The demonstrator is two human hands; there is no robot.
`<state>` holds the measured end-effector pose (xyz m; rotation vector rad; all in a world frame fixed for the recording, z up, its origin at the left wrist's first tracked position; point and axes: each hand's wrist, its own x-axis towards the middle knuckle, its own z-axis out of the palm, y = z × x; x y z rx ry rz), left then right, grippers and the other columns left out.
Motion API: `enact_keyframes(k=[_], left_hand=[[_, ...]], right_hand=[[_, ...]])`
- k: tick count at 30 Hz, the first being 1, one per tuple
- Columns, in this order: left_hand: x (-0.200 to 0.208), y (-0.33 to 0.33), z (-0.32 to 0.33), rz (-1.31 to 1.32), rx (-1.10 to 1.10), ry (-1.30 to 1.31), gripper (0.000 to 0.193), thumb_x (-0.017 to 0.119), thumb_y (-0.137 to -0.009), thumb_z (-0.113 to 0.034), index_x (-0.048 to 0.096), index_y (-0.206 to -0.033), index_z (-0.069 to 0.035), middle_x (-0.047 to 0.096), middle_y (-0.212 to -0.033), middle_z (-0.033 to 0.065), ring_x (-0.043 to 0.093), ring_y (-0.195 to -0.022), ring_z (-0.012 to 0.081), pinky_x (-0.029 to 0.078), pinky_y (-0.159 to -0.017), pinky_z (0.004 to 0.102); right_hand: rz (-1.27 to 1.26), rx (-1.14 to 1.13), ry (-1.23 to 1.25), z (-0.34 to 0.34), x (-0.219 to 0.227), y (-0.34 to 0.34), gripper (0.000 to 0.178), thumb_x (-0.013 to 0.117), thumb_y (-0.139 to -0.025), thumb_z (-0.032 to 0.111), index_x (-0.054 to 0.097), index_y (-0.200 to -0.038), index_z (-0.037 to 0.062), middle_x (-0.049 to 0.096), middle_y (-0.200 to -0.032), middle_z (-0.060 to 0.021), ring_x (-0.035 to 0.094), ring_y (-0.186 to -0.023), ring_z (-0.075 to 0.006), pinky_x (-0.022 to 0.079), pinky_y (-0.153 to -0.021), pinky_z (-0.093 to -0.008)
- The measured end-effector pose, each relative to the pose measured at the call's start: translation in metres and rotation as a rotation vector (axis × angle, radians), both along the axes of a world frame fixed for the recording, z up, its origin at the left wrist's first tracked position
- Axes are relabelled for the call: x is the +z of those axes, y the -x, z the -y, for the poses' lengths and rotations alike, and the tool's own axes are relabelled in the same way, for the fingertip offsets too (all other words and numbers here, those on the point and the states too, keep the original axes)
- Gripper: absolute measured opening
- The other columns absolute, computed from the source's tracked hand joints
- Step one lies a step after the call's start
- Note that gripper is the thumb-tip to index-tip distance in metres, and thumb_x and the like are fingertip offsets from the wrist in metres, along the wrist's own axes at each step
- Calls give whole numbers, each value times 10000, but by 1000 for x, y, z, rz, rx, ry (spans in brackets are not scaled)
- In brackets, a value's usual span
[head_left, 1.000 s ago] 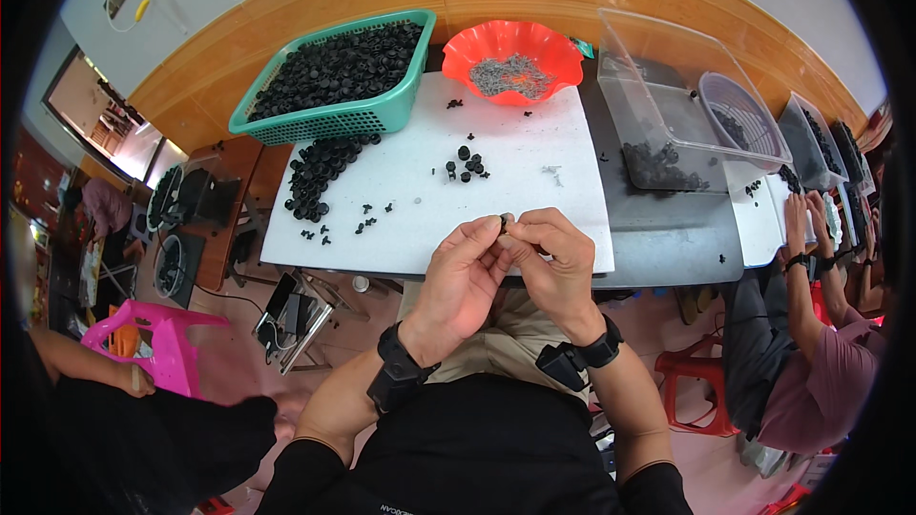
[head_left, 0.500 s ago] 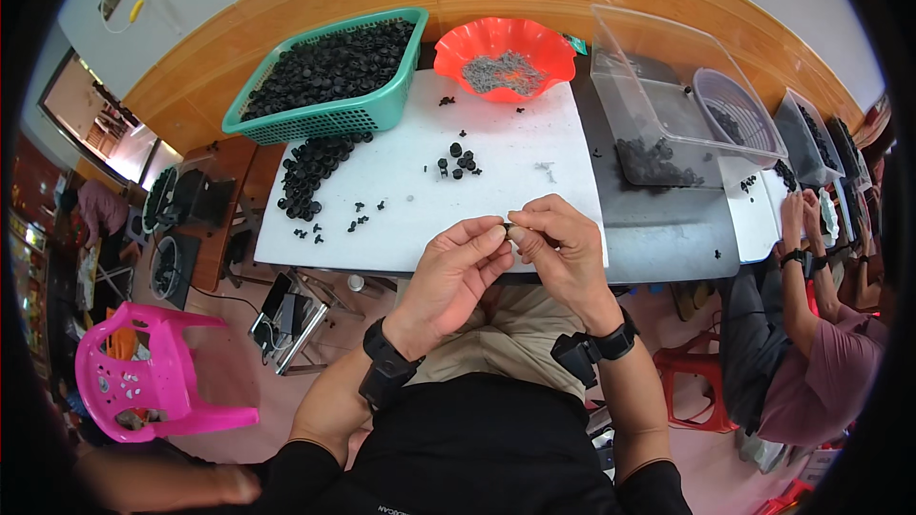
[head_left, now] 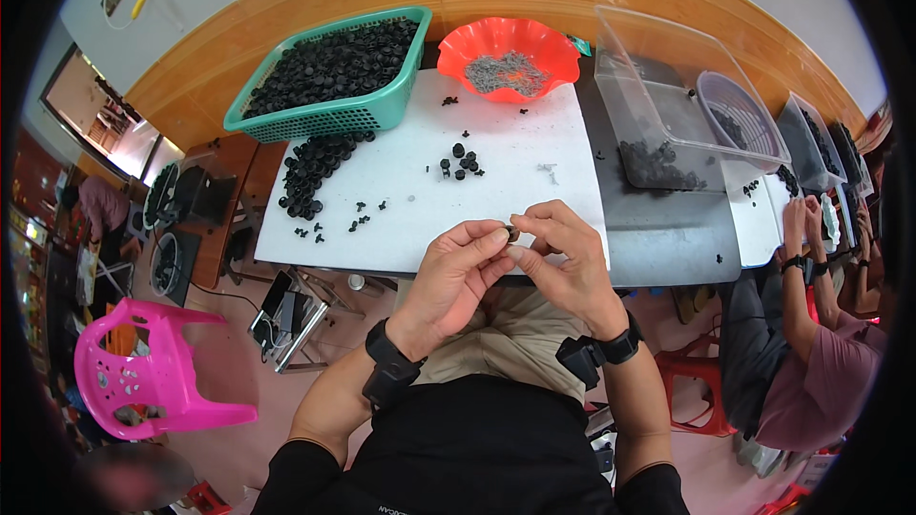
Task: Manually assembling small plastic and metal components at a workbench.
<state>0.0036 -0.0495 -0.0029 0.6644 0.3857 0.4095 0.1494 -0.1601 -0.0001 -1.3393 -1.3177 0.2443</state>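
Over the near edge of the white work sheet (head_left: pixel 448 219), my left hand (head_left: pixel 460 267) pinches a small dark round part (head_left: pixel 512 233) between thumb and fingers. My right hand (head_left: pixel 571 257) is closed in at the same part, its index fingertip against the top and its thumb just below. The fingers cover much of the part, so its exact kind does not show. Beyond my hands, a little group of black caps (head_left: pixel 465 164) sits on the sheet. A larger heap of black round caps (head_left: pixel 310 176) lies to the left, with tiny black pronged pieces (head_left: pixel 359 222) near it.
A green basket (head_left: pixel 382 114) full of black caps stands at the back left, beside a red scalloped bowl (head_left: pixel 558 86) of small grey pieces. Farther right is a clear plastic bin (head_left: pixel 658 119). A co-worker's hands (head_left: pixel 803 215) are busy at the right. A pink chair (head_left: pixel 162 372) stands left.
My right thumb and index finger have parted slightly around the part, showing more of it. The blurred arm at the lower left has drawn back.
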Motion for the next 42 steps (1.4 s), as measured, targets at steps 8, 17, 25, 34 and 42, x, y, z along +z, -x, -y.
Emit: enact_keyframes(k=[8, 17, 25, 34, 42], left_hand=[[2, 0, 2, -27, -18, -53, 93, 648, -984, -127, 636, -1056, -69, 684, -1052, 44, 655, -976, 129, 548, -908, 293], [3, 1, -4, -28, -67, -85, 79, 649, -980, -126, 628, -1030, -68, 679, -1036, 55, 665, -934, 129, 562, -885, 305], [12, 0, -3, -45, -44, -40, 222, 613, -984, -85, 612, -1197, -24, 682, -1053, 76, 684, -951, 153, 583, -909, 326], [7, 2, -8, 13, -124, -15, 226, 579, -999, -74, 611, -1218, -30, 683, -1055, 84, 684, -971, 163, 587, -921, 327], [5, -2, -4, 28, -126, 30, 219, 581, -1020, -112, 607, -1222, -33, 682, -1064, 81, 684, -1003, 160, 584, -944, 323]], right_hand=[[94, -90, -85, -6, -6, 4, 362, 790, -783, -11, 689, -1129, 27, 651, -1001, -108, 658, -668, -169, 540, -546, -270], [157, -60, -86, -6, -4, 2, 340, 768, -818, 14, 679, -1146, 12, 651, -1004, -125, 663, -694, -192, 546, -557, -283], [13, -26, -78, -6, -8, 6, 358, 763, -846, 27, 673, -1192, 16, 655, -1046, -131, 656, -711, -173, 537, -566, -267], [-84, -48, -76, -3, -10, 8, 275, 768, -853, 30, 698, -1119, 16, 657, -1033, -119, 644, -731, -128, 543, -572, -241], [-68, -117, -186, -3, -16, 11, 180, 734, -877, -12, 707, -1054, 2, 644, -1007, -117, 646, -768, -129, 547, -608, -240]])
